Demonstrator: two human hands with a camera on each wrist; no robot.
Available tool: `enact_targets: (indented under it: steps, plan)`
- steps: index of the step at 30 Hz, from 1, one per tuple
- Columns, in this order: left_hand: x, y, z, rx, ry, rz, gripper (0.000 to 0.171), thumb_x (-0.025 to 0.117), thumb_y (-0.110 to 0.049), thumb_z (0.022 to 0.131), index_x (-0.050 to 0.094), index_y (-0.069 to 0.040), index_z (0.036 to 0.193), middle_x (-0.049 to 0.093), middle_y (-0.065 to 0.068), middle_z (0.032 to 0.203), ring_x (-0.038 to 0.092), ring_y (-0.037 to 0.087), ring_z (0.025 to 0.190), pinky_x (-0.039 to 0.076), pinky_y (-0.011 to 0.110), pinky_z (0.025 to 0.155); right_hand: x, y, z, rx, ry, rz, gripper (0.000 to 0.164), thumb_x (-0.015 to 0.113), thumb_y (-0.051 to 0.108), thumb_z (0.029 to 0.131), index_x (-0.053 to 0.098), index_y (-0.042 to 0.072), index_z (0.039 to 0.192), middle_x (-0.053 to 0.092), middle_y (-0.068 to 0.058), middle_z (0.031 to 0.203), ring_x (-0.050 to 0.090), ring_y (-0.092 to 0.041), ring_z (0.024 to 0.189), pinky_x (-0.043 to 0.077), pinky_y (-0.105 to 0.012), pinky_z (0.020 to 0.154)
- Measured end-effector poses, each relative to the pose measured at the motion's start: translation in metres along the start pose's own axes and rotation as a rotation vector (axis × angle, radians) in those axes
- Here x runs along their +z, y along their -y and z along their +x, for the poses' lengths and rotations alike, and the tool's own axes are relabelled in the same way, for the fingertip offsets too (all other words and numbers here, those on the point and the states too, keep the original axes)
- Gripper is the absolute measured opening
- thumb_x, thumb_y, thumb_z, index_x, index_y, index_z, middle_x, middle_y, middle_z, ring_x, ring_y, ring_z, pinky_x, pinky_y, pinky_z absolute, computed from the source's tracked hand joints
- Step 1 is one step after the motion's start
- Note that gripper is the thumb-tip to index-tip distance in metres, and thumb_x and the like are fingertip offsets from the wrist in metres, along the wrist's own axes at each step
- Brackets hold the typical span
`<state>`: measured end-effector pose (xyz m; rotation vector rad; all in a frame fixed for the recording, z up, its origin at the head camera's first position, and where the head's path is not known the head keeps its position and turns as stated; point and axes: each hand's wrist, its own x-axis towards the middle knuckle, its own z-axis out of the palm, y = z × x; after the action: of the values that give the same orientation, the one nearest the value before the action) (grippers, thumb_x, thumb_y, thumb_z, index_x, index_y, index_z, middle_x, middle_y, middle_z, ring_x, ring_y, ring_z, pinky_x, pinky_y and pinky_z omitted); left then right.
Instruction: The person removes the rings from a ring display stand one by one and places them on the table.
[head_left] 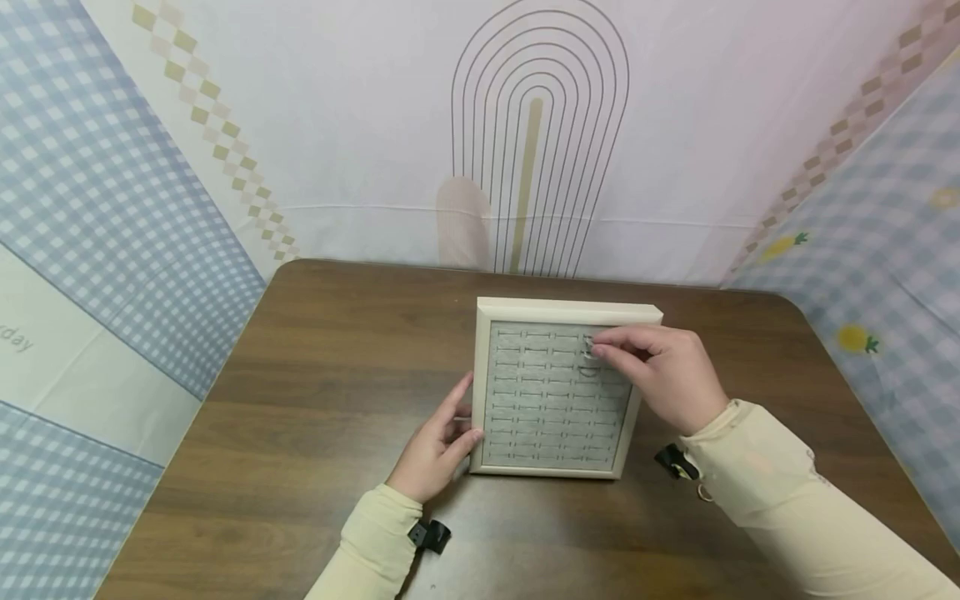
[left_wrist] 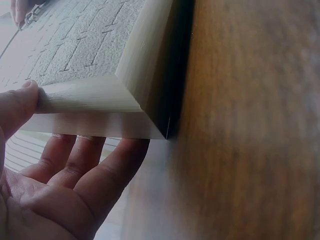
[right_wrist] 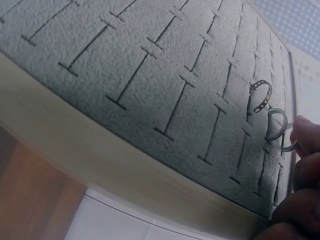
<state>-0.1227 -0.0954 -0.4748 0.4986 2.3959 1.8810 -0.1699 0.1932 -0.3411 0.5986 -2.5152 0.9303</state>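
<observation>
A ring display board (head_left: 555, 421), grey velvety padding with rows of slits inside a pale frame, stands tilted on the table. My left hand (head_left: 429, 454) holds its lower left edge, thumb on the front and fingers against the side and back. At the upper right slits, my right hand (head_left: 678, 375) pinches a small silver ring (right_wrist: 289, 147) between thumb and fingertips, close against the padding. Two more rings sit in neighbouring slits: a patterned band (right_wrist: 261, 96) and a studded ring (right_wrist: 277, 125). The right fingers partly hide the pinched ring.
The brown wooden table (head_left: 330, 358) carries the board near its back edge. Behind it hangs a white patterned cloth (head_left: 360, 125), with blue checked cloth (head_left: 112, 150) at the sides. Black wrist cameras are strapped on both sleeves.
</observation>
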Motion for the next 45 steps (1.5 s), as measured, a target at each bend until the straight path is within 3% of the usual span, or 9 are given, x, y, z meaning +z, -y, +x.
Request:
enact_targets:
  steps: [5,10,18,24,29,36,45]
  plan:
    - [0.001,0.001,0.001,0.006,0.008,-0.002,0.080,0.062,0.000,0.097,0.022,-0.023,0.162,0.064,0.015,0.121,0.069,0.025,0.105,0.057,0.032,0.089,-0.003,-0.002,-0.003,0.025,0.019,0.046,0.012,0.082,0.006,0.083,0.081,0.012,0.093,0.076,0.000,0.092,0.062,-0.001,0.076,0.048,-0.009,0.065]
    - [0.002,0.002,0.001,0.005,0.012,-0.005,0.079,0.062,-0.001,0.097,0.023,-0.027,0.161,0.064,0.015,0.120,0.069,0.024,0.105,0.057,0.033,0.090,-0.010,0.000,-0.007,0.078,0.031,0.081,0.010,0.081,0.010,0.085,0.081,0.015,0.094,0.076,0.002,0.090,0.059,-0.004,0.070,0.046,-0.012,0.061]
    - [0.002,0.001,0.002,0.010,0.005,0.022,0.079,0.062,-0.002,0.098,0.023,-0.027,0.162,0.065,0.015,0.121,0.069,0.024,0.105,0.058,0.034,0.089,-0.027,-0.001,-0.026,0.163,-0.023,0.069,0.012,0.083,0.009,0.082,0.080,0.019,0.089,0.071,0.008,0.076,0.051,-0.007,0.057,0.041,-0.017,0.051]
    - [0.001,0.000,0.003,0.006,-0.002,0.039,0.078,0.063,-0.002,0.098,0.023,-0.021,0.162,0.065,0.016,0.121,0.069,0.024,0.105,0.057,0.033,0.089,-0.036,-0.007,-0.038,0.181,-0.034,0.056,0.014,0.083,0.008,0.082,0.080,0.020,0.089,0.069,0.010,0.072,0.047,-0.007,0.052,0.039,-0.018,0.048]
    - [0.000,0.001,0.003,0.005,0.003,0.042,0.078,0.063,-0.003,0.098,0.022,-0.021,0.162,0.064,0.017,0.121,0.069,0.026,0.106,0.058,0.035,0.089,-0.040,-0.015,-0.046,0.196,-0.036,0.061,0.016,0.084,0.007,0.081,0.080,0.019,0.090,0.070,0.009,0.073,0.049,-0.004,0.055,0.040,-0.016,0.049]
    - [0.000,0.001,0.003,-0.005,0.002,0.047,0.079,0.062,-0.005,0.099,0.021,-0.027,0.162,0.064,0.016,0.121,0.069,0.026,0.107,0.057,0.036,0.090,-0.045,-0.025,-0.057,0.237,-0.037,0.033,0.014,0.083,0.009,0.082,0.080,0.020,0.090,0.071,0.019,0.080,0.052,-0.003,0.058,0.041,-0.014,0.053]
    - [-0.001,0.000,0.003,-0.009,-0.007,0.044,0.079,0.063,-0.003,0.098,0.023,-0.024,0.162,0.064,0.015,0.121,0.069,0.026,0.106,0.057,0.033,0.088,-0.051,-0.046,-0.075,0.317,0.037,-0.005,0.005,0.079,0.019,0.089,0.080,0.019,0.094,0.074,0.013,0.084,0.056,-0.007,0.061,0.043,-0.018,0.053]
